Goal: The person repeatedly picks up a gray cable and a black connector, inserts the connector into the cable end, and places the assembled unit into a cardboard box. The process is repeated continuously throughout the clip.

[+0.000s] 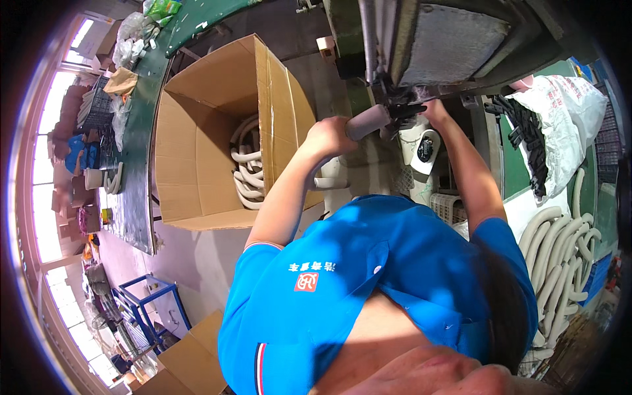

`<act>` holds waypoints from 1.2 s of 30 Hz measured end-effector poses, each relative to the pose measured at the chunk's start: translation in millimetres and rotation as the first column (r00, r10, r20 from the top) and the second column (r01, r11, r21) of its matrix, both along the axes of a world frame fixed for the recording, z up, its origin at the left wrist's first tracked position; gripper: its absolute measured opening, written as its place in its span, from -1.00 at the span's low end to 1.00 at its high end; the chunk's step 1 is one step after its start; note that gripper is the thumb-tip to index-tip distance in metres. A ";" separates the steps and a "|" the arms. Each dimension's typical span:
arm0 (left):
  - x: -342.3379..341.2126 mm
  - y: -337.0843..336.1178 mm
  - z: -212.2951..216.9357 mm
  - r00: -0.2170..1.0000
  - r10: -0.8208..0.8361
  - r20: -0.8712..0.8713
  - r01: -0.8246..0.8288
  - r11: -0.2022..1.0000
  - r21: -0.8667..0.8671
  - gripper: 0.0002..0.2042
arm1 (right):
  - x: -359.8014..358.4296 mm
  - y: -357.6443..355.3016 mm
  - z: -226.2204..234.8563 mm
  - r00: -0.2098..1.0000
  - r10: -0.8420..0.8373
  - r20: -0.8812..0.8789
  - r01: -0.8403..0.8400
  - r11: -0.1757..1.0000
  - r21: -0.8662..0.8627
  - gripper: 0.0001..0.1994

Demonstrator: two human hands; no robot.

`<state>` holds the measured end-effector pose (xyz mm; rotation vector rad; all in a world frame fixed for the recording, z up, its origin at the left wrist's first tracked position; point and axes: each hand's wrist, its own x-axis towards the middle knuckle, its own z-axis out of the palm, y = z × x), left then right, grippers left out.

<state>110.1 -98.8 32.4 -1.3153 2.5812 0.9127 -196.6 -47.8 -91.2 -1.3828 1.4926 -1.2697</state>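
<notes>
Grasping one end of a pale tube [370, 122], the left hand [331, 137] wraps its fingers round it; the other end sits at a dark fitting [403, 110] under the machine [454, 43]. The right hand [433, 112] is beside that fitting, though I can't tell what its fingers hold. Curved tubes [249, 179] lie in the open carton [181, 158].

- Pale-framed, many-paned windows [45, 158] along the left side, glowing bright white
- Long, flat, dark-green-topped table [136, 148] running alongside them
- Smooth, greyish floor [207, 257] beside the table
- Box-shaped, blue metal-tube frame [158, 295] standing on the floor
</notes>
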 end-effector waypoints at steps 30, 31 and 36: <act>10.2 -4.6 14.7 0.983 -0.075 -0.170 0.079 0.997 0.013 -0.59 | 34.2 5.5 1.0 0.773 -0.422 0.473 0.335 0.906 0.261 -0.83; 14.1 -3.9 14.4 0.971 -0.177 -0.162 0.181 0.983 0.013 -0.59 | 39.0 17.1 20.8 0.638 -0.397 0.660 0.328 0.915 0.233 -0.85; 59.9 8.1 20.9 0.921 -0.303 -0.245 0.320 0.947 0.032 -0.59 | 67.3 52.0 95.3 0.715 -0.213 0.667 0.095 0.973 0.208 -0.89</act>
